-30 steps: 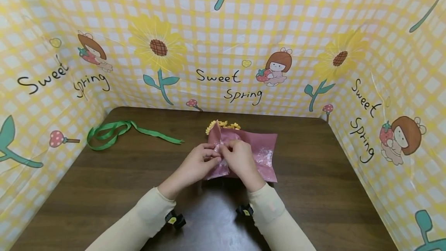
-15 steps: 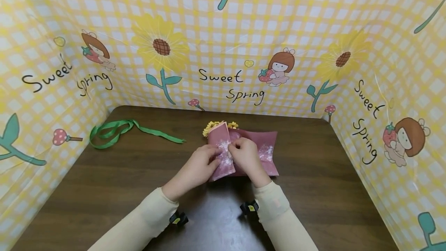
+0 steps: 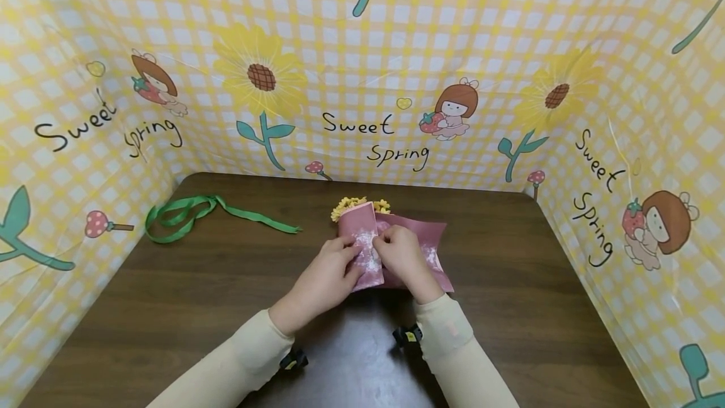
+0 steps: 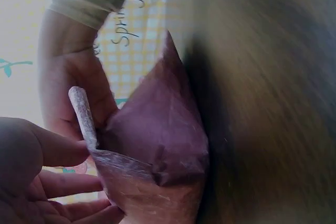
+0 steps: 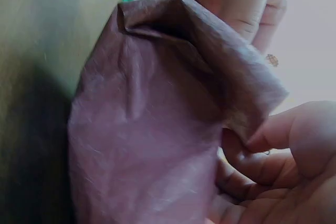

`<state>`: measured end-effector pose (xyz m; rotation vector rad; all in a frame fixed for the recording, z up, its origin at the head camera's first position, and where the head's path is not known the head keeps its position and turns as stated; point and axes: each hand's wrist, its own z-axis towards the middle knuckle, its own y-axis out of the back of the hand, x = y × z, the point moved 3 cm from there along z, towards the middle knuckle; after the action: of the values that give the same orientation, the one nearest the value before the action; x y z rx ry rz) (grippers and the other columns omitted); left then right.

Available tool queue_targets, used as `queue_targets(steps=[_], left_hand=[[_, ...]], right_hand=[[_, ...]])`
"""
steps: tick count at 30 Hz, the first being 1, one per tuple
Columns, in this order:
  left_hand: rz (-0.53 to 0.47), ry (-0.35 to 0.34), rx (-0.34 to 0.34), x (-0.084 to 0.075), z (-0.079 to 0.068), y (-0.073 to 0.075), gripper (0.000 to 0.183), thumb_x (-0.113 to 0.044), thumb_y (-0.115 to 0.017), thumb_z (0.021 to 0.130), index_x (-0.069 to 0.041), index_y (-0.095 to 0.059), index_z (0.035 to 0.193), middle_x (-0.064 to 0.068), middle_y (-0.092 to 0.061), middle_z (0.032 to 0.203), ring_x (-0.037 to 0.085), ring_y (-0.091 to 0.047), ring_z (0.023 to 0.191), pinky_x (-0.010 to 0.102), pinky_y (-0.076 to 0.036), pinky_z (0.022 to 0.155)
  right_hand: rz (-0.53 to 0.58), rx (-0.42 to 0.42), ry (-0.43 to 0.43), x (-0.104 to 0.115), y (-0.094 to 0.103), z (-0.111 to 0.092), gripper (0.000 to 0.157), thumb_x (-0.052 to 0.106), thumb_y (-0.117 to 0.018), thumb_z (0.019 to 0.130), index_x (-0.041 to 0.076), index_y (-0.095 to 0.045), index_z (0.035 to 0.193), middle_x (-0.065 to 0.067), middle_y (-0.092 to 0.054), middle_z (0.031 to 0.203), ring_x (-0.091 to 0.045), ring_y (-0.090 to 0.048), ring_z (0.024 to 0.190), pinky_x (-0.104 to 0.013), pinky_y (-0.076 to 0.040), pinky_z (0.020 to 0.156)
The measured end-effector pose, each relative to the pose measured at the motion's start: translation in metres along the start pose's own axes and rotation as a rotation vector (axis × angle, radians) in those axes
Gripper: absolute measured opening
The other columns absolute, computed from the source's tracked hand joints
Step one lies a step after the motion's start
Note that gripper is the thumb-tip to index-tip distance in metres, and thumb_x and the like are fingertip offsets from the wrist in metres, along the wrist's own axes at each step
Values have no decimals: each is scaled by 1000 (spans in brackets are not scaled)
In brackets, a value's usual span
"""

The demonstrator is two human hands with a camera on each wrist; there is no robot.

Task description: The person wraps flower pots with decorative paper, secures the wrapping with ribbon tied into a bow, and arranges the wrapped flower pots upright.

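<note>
Pink wrapping paper (image 3: pixel 362 225) with white print lies on the table, its left side folded over. From the far end of the paper stick out small yellow flowers (image 3: pixel 347 206); their stems are hidden. My left hand (image 3: pixel 328 272) holds the folded flap from the left, thumb and fingers on the paper. On the flap's right edge, my right hand (image 3: pixel 401 254) pinches the paper between thumb and forefinger. In the right wrist view the folded edge of the wrapping paper (image 5: pixel 157 103) stands raised between the two hands. Right of my right hand the paper's other side spreads out flat.
A looped green ribbon (image 3: pixel 181 219) lies at the table's far left. The dark wooden table (image 3: pixel 510 307) is bounded at the back and sides by a yellow checked cloth (image 3: pixel 340 68) with printed flowers.
The left flap, narrow and bunched under both hands a second ago, now lies wider and flatter over to the right. Both hands have shifted slightly right with it; the ribbon is unchanged.
</note>
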<state>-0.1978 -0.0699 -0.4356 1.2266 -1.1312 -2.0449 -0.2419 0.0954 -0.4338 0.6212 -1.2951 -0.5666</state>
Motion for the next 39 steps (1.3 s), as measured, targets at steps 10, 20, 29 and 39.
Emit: queue_targets(steps=[10, 20, 29, 39], left_hand=[[109, -124, -51, 0, -1, -2, 37, -16, -70, 96, 2, -69, 128, 15, -64, 138, 32, -56, 128, 44, -49, 108], [156, -195, -12, 3, 4, 1, 30, -10, -65, 99, 3, -71, 125, 16, -66, 135, 32, -59, 128, 44, -47, 109], [187, -194, 29, 5, 6, 1, 30, -11, -61, 102, -1, -70, 128, 13, -66, 136, 29, -59, 129, 42, -47, 109], [244, -208, 0, 7, 6, 0, 29, -19, -60, 103, -9, -68, 129, 7, -68, 130, 25, -60, 124, 40, -51, 104]], right_hand=[[-80, 101, -20, 2, 5, 0, 45, 19, -62, 96, 14, -50, 53, 4, -45, 54, -14, -44, 50, -28, -37, 51], [-123, 141, -17, -3, 0, 1, 44, 19, -58, 98, 14, -47, 56, -1, -46, 61, -18, -44, 55, -30, -36, 53], [-189, 168, -11, -6, -2, -3, 39, 21, -55, 100, 11, -58, 62, -11, -59, 85, -24, -54, 79, -40, -48, 74], [-142, 142, -8, -7, 1, -3, 41, 24, -64, 97, 14, -56, 58, -4, -52, 70, -20, -49, 72, -31, -41, 63]])
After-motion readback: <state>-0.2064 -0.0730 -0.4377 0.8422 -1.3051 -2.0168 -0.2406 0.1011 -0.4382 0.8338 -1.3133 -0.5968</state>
